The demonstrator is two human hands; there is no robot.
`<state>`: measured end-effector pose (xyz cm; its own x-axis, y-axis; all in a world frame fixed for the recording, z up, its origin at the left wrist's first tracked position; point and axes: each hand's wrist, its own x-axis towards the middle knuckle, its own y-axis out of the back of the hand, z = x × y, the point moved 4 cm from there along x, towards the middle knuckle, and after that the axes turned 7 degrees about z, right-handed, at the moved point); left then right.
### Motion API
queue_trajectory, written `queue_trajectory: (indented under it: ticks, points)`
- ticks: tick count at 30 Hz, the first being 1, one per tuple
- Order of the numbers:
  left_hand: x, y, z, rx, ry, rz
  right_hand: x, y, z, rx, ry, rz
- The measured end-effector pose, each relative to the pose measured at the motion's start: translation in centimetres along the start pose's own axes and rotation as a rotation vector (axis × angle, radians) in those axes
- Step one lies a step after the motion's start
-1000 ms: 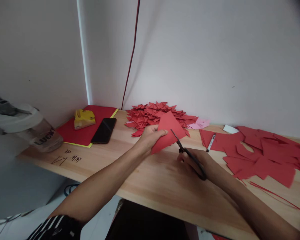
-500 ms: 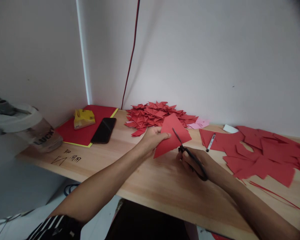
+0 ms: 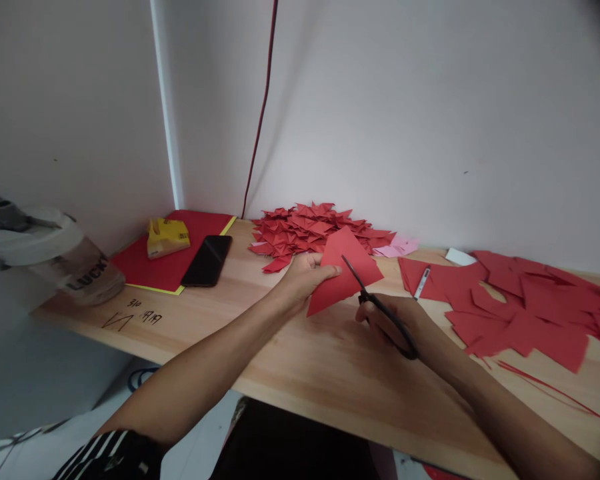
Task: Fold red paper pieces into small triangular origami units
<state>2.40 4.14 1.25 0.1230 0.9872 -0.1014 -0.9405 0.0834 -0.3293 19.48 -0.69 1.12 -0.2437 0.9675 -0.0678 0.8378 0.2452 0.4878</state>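
Pinched between the thumb and fingers of my left hand (image 3: 307, 280) is a sheet of red paper (image 3: 347, 250), tilted up above the wooden table (image 3: 300, 353). My right hand (image 3: 390, 320) grips a pair of black scissors (image 3: 399, 327), fingers in the handles. One dark blade lies across the face of the paper, its tip pointing up and left near my left thumb. The other blade is hidden behind the sheet. Just behind the paper rises a pile of folded red paper pieces (image 3: 305, 227).
Flat red paper pieces (image 3: 540, 303) spread over the right side, with a white pen (image 3: 422, 283) and thin red strips (image 3: 555, 392). Pink paper (image 3: 397, 247) lies by the wall. Leftward are a black phone (image 3: 207, 261), yellow packet (image 3: 168, 237), red sheets (image 3: 135, 260) and a bottle (image 3: 87, 273).
The scissors have shifted very slightly, the blade tip now a little further left on the paper. My right hand's fingers have drawn closer together on the handles. My left hand stays put.
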Motion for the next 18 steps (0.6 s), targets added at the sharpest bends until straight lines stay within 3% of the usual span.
queue_trajectory:
  ticks: [12, 18]
  points:
    - [0.2, 0.1, 0.0, 0.005, -0.005, -0.006, 0.9, -0.3, 1.9, -0.008, -0.061, 0.008]
    - [0.0, -0.1, 0.0, -0.005, 0.019, -0.022, 0.0, -0.1, -0.5, 0.012, 0.084, -0.049]
